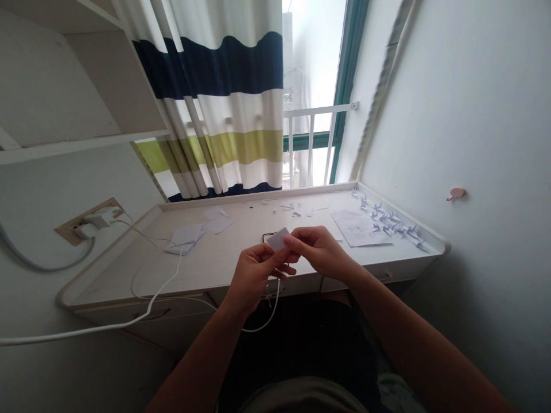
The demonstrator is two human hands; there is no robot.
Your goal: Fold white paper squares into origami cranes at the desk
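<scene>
A small piece of white paper is held up over the front of the desk, between my two hands. My left hand pinches its lower edge with thumb and fingers. On the upper right side, the thumb and fingers of my right hand are closed on the same paper. Whether the paper is folded I cannot tell. Just behind it, a dark-edged flat object lies on the desk, mostly covered by the paper and my hands.
Several folded paper shapes line the desk's right side, beside a written sheet. Loose paper sheets lie at left, paper scraps at the back. A white cable runs from the wall socket across the desk's front left.
</scene>
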